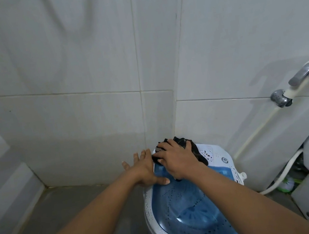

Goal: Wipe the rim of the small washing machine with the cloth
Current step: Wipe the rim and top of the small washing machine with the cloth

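The small white speckled washing machine (152, 206) with its blue translucent lid stood nearest. The right hand (177, 159) pressed a crumpled black cloth (196, 148) against its far rim. The left hand (145, 167) lay open, fingers spread, on the left rim.

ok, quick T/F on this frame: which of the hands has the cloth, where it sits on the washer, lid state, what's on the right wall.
1. The right hand presses the dark cloth. True.
2. The cloth lies on the floor. False: it sits on the far rim of the washing machine.
3. The left hand is spread open at the machine's left edge. True.
4. The blue lid is removed. False: it covers the tub.
5. A spray hose hangs on the right wall. True.
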Available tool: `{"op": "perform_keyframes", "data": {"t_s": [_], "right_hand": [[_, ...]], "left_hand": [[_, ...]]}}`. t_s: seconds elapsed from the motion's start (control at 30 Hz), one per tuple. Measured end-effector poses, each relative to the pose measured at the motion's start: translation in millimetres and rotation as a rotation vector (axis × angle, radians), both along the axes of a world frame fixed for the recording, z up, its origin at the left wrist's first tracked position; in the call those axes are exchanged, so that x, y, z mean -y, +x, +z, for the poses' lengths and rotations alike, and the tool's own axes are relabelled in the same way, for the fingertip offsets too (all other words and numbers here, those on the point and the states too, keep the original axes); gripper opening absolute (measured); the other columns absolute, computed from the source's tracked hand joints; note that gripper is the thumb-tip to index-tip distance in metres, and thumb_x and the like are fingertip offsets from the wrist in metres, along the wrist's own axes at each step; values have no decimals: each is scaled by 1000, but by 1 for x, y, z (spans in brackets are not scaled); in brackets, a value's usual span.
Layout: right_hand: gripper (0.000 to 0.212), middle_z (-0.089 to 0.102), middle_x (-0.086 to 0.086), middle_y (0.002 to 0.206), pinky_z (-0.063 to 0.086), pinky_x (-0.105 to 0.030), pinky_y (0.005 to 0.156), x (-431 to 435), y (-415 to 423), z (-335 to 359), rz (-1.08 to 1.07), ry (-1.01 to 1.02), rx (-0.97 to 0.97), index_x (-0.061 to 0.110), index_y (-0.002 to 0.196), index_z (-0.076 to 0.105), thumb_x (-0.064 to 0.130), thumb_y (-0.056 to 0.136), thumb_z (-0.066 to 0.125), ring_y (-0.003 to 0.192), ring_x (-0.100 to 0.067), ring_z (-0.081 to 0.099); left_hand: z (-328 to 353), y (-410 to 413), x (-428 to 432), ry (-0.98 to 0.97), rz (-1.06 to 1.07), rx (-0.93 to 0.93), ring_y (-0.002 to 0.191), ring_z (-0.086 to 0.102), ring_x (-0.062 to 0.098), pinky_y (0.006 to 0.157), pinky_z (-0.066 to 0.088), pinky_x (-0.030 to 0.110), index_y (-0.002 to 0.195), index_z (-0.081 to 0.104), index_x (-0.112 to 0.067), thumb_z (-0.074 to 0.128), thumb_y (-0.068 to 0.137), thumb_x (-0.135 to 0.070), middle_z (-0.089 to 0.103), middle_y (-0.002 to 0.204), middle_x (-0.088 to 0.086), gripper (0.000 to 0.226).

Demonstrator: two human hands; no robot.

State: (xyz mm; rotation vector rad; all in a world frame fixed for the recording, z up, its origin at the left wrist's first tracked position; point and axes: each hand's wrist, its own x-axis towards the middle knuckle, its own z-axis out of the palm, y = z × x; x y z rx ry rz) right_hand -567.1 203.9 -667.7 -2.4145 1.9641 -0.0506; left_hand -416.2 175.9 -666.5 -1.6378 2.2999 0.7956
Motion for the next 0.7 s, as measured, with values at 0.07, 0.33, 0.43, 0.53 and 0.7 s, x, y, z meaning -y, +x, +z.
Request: {"op": "perform_keyframes", "data": {"t_s": [0.07, 0.33, 0.43, 0.53, 0.7], "right_hand": [[38, 37, 7, 146, 22, -72, 99, 10, 5, -1, -33, 22, -1, 40, 139, 46, 35, 101, 43, 135, -21, 28], [56, 37, 3, 148, 29, -62, 106, 0, -10, -6, -192, -79, 60, 31, 143, 43, 17, 91, 61, 139, -20, 31], [48, 40, 2, 148, 37, -48, 105, -10, -27, -7, -187, -142, 96, 25, 143, 45, 18, 96, 52, 138, -20, 33], [38, 45, 1, 147, 36, -44, 106, -9, -23, -4, -226, -198, 241, 20, 139, 50, 21, 102, 43, 137, -20, 38], [35, 52, -4, 142, 32, -24, 107, -16, -46, 11, -411, -425, 760, 11, 134, 58, 12, 103, 43, 129, -23, 49]], "left_hand": [[0, 0, 0, 7, 10, -2, 151, -18, 30, 116, -6, 68, 155, -19, -14, 75, 70, -68, -18, 166, 3, 138], [6, -2, 0, -40, -32, 16, 151, -19, 30, 115, -9, 69, 154, -23, -18, 75, 70, -67, -20, 165, 0, 138], [9, -6, 1, -63, -53, 28, 151, -19, 31, 114, -10, 69, 154, -23, -20, 75, 71, -65, -20, 165, -1, 136], [9, -9, -2, -95, -58, 28, 151, -19, 30, 114, -11, 69, 154, -23, -21, 75, 73, -63, -19, 166, -1, 134], [16, -10, -4, -177, -162, 21, 150, -22, 30, 113, -13, 70, 155, -19, -25, 75, 75, -61, -20, 165, -1, 129]]}}
